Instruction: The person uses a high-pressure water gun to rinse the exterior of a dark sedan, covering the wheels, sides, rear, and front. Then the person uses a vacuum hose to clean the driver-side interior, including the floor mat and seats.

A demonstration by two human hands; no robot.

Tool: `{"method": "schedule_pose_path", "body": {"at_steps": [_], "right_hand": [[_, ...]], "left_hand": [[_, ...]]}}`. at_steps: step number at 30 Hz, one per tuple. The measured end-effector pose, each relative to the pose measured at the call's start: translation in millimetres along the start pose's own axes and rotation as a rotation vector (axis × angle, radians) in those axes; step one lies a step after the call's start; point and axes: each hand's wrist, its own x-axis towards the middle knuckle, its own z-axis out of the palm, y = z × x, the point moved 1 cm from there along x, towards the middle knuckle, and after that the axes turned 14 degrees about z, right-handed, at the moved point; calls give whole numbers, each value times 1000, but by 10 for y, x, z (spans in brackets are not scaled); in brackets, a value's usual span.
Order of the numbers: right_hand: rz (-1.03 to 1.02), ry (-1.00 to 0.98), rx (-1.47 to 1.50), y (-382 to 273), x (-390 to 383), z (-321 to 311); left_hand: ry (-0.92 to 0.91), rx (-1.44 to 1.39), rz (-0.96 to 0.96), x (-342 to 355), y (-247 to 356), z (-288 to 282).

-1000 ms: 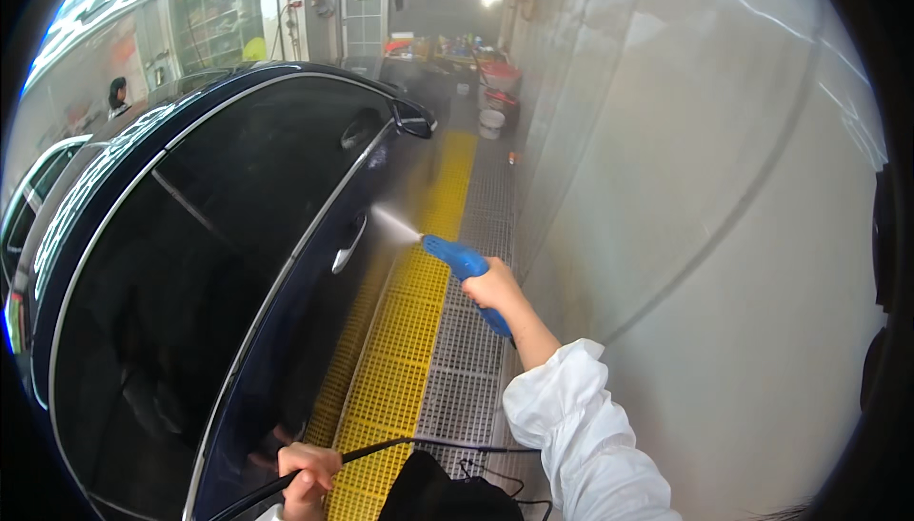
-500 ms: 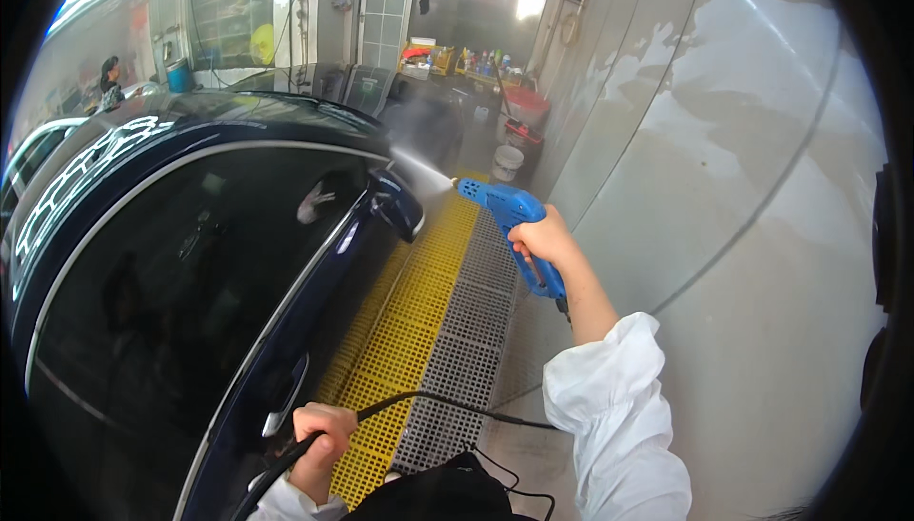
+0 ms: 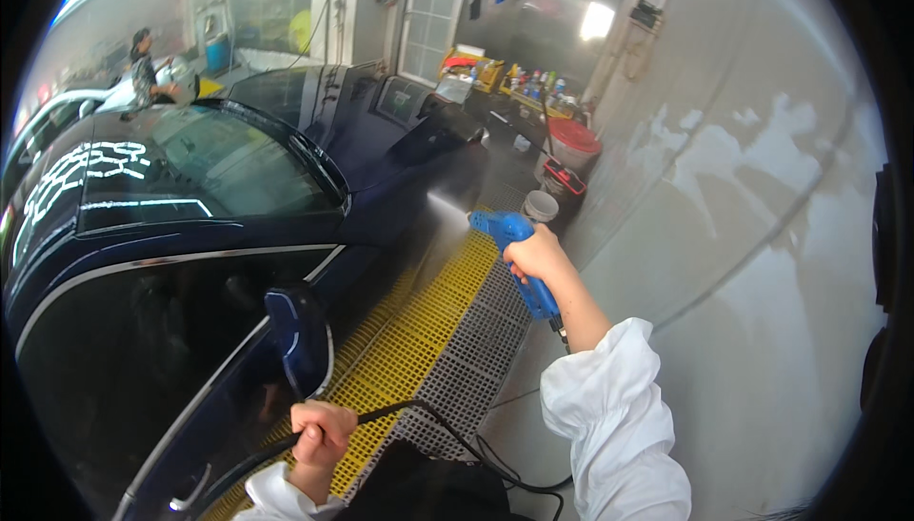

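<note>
My right hand (image 3: 536, 253) is closed around the grip of a blue pressure washer gun (image 3: 515, 233), held out ahead with its nozzle toward the car. A white spray fans from the tip at the front side of the dark blue car (image 3: 381, 164). Low on the left, my left hand (image 3: 322, 431) is wrapped around a black hose (image 3: 419, 405), which runs on toward my right side. Just beyond that hand stands the car's side mirror (image 3: 301, 335). The trigger is hidden by my right fingers.
Yellow floor grating (image 3: 433, 307) and grey grating (image 3: 457, 383) run beside the car. A pale wall (image 3: 724, 264) rises on the right. Ahead stand a white bucket (image 3: 540, 205), a red tub (image 3: 574, 137) and bottles on a bench. Another person (image 3: 145, 69) is beyond the car.
I have moved forward along the car, so the hood and windshield show more and the mirror sits nearer. The spray now meets the front side. Both hands keep their hold.
</note>
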Motion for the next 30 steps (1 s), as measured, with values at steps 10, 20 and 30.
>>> {"method": "schedule_pose_path", "body": {"at_steps": [10,20,30], "right_hand": [[-240,-239,-251,-777,2088,-839],[-855,-768,-331,-1326,2798,-937],[-1389,-1493,-383,-1181,2710,-1046]], "left_hand": [[127,61,129,1022,-2060,312],[203,312,83,1464,-3290,1011],[404,672,355,1285,-4650,2098]]}}
